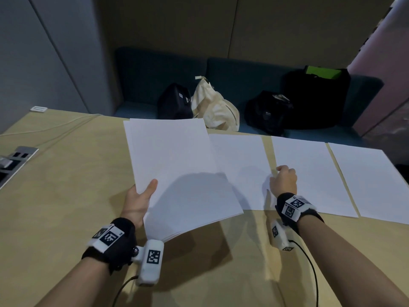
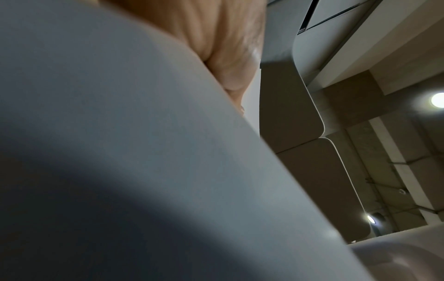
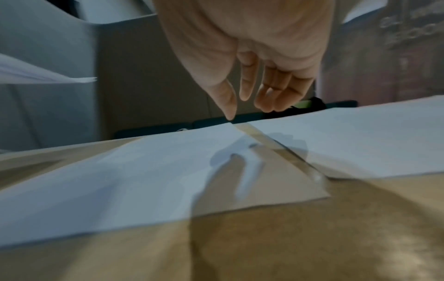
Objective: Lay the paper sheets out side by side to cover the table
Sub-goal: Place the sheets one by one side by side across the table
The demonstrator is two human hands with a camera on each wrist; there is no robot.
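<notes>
My left hand (image 1: 143, 193) grips a stack of white paper sheets (image 1: 177, 169) by its left edge, thumb on top, and holds it tilted above the wooden table (image 1: 66, 185). The left wrist view shows the stack's underside (image 2: 120, 152) and my left hand (image 2: 228, 47). Three single sheets lie side by side on the table's right part: one (image 1: 241, 169) partly under the stack, a middle one (image 1: 309, 173) and a right one (image 1: 376, 180). My right hand (image 1: 283, 176) hovers over the gap between the first two, fingers (image 3: 247, 85) loosely hanging, holding nothing.
A power socket panel (image 1: 15, 160) is set into the table at the left edge, and a cable (image 1: 55, 127) runs to a white adapter (image 1: 38, 109). Behind the table a bench holds a black bag (image 1: 174, 103), a cream tote (image 1: 214, 107) and more black bags (image 1: 316, 96).
</notes>
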